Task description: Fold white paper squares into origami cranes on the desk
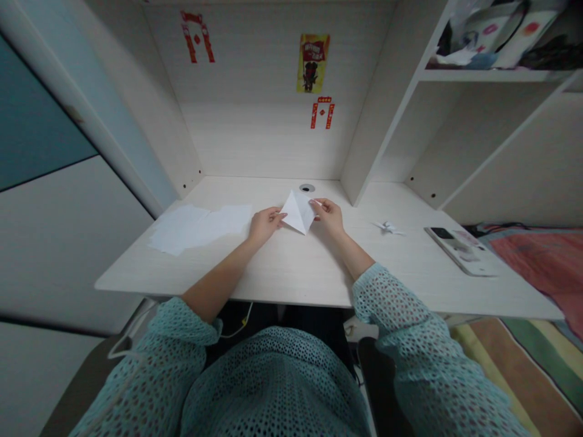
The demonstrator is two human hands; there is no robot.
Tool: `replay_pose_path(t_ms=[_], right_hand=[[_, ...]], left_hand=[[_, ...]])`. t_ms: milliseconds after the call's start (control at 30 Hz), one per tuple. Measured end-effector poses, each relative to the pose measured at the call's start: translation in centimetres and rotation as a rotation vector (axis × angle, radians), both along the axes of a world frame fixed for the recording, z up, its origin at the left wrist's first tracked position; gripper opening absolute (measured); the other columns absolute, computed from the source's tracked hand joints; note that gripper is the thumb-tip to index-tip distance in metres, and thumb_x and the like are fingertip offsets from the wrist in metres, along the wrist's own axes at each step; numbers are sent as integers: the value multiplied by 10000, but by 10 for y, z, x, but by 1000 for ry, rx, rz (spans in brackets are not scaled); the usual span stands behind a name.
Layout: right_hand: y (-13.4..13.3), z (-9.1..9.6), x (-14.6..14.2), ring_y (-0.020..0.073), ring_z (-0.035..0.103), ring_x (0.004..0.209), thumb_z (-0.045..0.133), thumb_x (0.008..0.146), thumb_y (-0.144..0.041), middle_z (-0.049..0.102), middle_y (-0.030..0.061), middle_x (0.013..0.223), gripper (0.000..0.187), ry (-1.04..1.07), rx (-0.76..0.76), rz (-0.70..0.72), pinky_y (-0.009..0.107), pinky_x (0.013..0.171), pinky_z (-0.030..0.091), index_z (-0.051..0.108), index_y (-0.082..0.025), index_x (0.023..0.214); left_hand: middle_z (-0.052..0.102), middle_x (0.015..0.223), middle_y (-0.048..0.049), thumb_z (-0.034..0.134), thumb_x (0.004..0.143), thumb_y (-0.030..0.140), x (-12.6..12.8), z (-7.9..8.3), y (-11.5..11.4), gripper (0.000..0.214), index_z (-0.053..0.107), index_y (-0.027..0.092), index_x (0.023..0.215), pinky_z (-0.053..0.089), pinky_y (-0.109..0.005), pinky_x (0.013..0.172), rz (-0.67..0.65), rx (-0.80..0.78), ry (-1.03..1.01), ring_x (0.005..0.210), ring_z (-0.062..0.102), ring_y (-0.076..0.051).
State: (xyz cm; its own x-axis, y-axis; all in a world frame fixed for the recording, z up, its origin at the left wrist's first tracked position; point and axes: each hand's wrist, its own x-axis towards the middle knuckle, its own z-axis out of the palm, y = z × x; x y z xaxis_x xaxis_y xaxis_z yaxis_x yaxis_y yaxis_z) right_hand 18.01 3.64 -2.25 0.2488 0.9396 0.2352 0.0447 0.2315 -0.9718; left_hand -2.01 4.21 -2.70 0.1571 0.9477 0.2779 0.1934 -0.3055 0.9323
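Note:
A folded sheet of white paper (pixel 296 213) is held just above the desk between my two hands, its top corner pointing away from me. My left hand (pixel 266 223) pinches its left corner between thumb and fingers. On the opposite side, my right hand (pixel 328 213) grips the right edge, fingers curled round it. A crease runs down the middle, with one half brighter than the other. To the right lies a small folded white paper figure (pixel 388 227) with thin points. Several loose white paper sheets (pixel 195 226) overlap on the left of the desk.
The white desk (pixel 291 285) has a round cable hole (pixel 307 188) at the back. A phone (pixel 460 250) lies near the right edge. Upright panels and a shelf (pixel 492 75) with bags stand behind. Red and striped cloth (pixel 523 358) lies beyond the right side.

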Motion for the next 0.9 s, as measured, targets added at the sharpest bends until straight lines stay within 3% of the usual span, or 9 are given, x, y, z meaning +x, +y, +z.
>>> replay_pose_path(t_ms=[100, 233, 367, 500, 567, 633, 767, 900], right_hand=[[0, 0, 5, 151, 568, 606, 636, 646, -541, 640, 52, 672, 401, -48, 18, -40, 280, 556, 488, 635, -157, 761], [3, -1, 9, 132, 553, 550, 659, 634, -544, 645, 51, 632, 401, -54, 25, -25, 274, 548, 475, 642, -151, 715], [5, 0, 14, 126, 555, 549, 665, 623, -566, 652, 41, 630, 432, -66, 70, 33, 270, 559, 483, 658, -151, 739], [6, 2, 21, 115, 548, 527, 644, 659, -561, 651, 22, 651, 484, -83, 125, 114, 265, 550, 485, 666, -166, 937], [5, 3, 24, 123, 569, 539, 636, 692, -529, 650, 10, 661, 529, -70, 147, 173, 274, 566, 496, 606, -204, 1108], [3, 4, 25, 131, 590, 560, 632, 714, -493, 649, 4, 670, 521, -60, 154, 235, 286, 587, 507, 570, -237, 1164], [-1, 8, 24, 133, 613, 624, 626, 728, -440, 675, 37, 786, 344, -89, 105, 354, 310, 655, 518, 675, -212, 981], [-6, 10, 21, 140, 623, 676, 654, 705, -442, 693, 63, 873, 357, -124, 42, 409, 314, 683, 517, 710, -193, 954]], left_hand=[[678, 689, -60, 654, 714, 395, -5, 3, 5, 262, 703, 188, 867, 457, -246, 562, 34, 11, -1, 608, 622, -164], [667, 635, -67, 695, 675, 374, -9, 6, 13, 260, 699, 153, 812, 448, -247, 536, 63, -117, -88, 564, 612, -160], [665, 642, -68, 718, 650, 409, -11, 9, 13, 337, 689, 132, 839, 429, -215, 510, -12, -217, -129, 565, 612, -139], [670, 697, -59, 719, 650, 426, -15, 12, 12, 380, 680, 130, 886, 437, -194, 533, -77, -296, -146, 595, 613, -114], [670, 719, -60, 712, 661, 424, -17, 13, 12, 377, 676, 132, 898, 441, -194, 536, -77, -318, -175, 597, 607, -107], [667, 730, -60, 706, 668, 420, -19, 15, 13, 368, 671, 136, 899, 445, -197, 537, -69, -334, -213, 599, 601, -106], [658, 736, -60, 719, 653, 411, -22, 14, 16, 358, 671, 142, 883, 449, -198, 538, -49, -350, -251, 613, 592, -107], [656, 736, -61, 721, 649, 407, -22, 11, 18, 354, 673, 145, 882, 442, -196, 543, -58, -365, -241, 607, 579, -103]])
